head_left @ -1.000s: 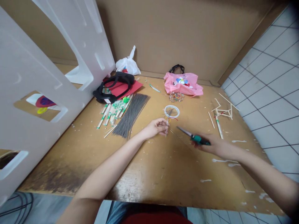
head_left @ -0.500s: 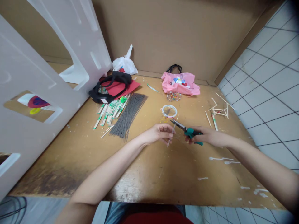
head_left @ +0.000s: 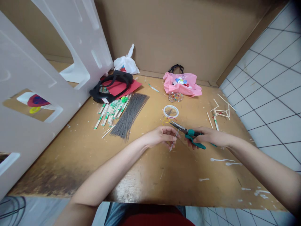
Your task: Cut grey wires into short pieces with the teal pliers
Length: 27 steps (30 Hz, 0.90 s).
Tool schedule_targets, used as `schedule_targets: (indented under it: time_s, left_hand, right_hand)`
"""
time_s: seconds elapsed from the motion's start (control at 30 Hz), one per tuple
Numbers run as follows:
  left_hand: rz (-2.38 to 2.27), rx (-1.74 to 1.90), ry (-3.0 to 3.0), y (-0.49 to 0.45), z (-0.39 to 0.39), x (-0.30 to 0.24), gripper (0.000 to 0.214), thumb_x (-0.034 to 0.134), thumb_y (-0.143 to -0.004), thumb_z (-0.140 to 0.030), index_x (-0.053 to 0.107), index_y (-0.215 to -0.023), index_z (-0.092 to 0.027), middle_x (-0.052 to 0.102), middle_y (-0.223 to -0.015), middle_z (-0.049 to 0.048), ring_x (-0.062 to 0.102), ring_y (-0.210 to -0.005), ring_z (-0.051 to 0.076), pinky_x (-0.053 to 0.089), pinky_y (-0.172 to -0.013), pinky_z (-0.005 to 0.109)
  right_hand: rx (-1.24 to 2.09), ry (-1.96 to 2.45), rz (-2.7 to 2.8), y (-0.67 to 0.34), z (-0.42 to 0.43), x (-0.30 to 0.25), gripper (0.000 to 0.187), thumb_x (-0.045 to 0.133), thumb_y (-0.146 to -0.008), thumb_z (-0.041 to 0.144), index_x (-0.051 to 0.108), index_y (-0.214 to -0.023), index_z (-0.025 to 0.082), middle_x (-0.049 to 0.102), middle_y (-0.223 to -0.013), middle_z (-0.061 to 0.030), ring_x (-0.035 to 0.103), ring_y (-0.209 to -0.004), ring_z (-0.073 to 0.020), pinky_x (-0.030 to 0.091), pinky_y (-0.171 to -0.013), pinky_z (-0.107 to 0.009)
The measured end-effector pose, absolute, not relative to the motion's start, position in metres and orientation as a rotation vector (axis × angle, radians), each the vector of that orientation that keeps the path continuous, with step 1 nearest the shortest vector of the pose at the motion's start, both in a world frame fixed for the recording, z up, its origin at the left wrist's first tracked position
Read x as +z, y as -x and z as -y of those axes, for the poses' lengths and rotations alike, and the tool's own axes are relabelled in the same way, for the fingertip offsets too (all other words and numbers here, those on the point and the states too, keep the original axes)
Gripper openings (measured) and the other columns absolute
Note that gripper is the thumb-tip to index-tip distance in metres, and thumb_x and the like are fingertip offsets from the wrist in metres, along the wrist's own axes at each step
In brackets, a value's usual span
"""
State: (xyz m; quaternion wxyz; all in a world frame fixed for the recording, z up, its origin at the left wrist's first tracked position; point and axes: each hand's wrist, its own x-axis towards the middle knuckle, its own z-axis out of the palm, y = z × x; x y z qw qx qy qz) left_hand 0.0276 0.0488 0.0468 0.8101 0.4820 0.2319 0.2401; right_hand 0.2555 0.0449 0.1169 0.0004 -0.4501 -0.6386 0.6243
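Head view: the left hand (head_left: 161, 136) is held palm-down above the wooden tabletop (head_left: 145, 185), a thin metal wire (head_left: 174, 142) pinched tilted in its fingers; green-handled needle-nose pliers (head_left: 191, 135) are gripped firmly in the right hand (head_left: 213, 137), their tips pointed left just past the wire.

Your surface (head_left: 150, 179) stretches ahead of you, with a tiled floor (head_left: 270, 78) along its right side. Chopsticks (head_left: 109, 112) lie left of middle, a bundle of wire (head_left: 129, 115) just right of them. Behind both, a strap (head_left: 110, 86) rests on a sheet of paper (head_left: 124, 88). Farther right, a wire ring (head_left: 171, 111) lies before a bag (head_left: 182, 85), and a stick frame (head_left: 221, 111) lies right of them.
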Motion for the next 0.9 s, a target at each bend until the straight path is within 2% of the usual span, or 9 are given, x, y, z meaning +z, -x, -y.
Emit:
schedule_targets:
  time_s: [0.53,0.9]
  left_hand:
    - [-0.476,0.480,-0.952,-0.0276,-0.0448,0.0514,0.030,0.074,-0.064,-0.027,0.061,-0.086,-0.011,0.061,-0.063,0.0009,0.061,-0.055,0.011,0.049,-0.049,0.021]
    - [-0.464,0.473,-0.938,-0.0271,-0.0457,0.0495,0.028,0.073,-0.065,-0.025,0.061,-0.086,-0.011,0.061,-0.064,0.0008,0.062,-0.056,0.011,0.051,-0.051,0.022]
  right_hand:
    - [2.004,1.384,1.961,-0.2562,-0.0444,0.1152,0.017,0.053,-0.075,0.025,0.056,-0.085,0.012,0.060,-0.077,-0.0045,0.058,-0.063,-0.0134,0.046,-0.057,-0.026]
    - [1.884,1.497,2.051,-0.2538,-0.0419,0.1137,0.017,0.048,-0.075,0.023,0.055,-0.087,0.014,0.057,-0.069,-0.0022,0.054,-0.056,-0.0115,0.041,-0.046,-0.022]
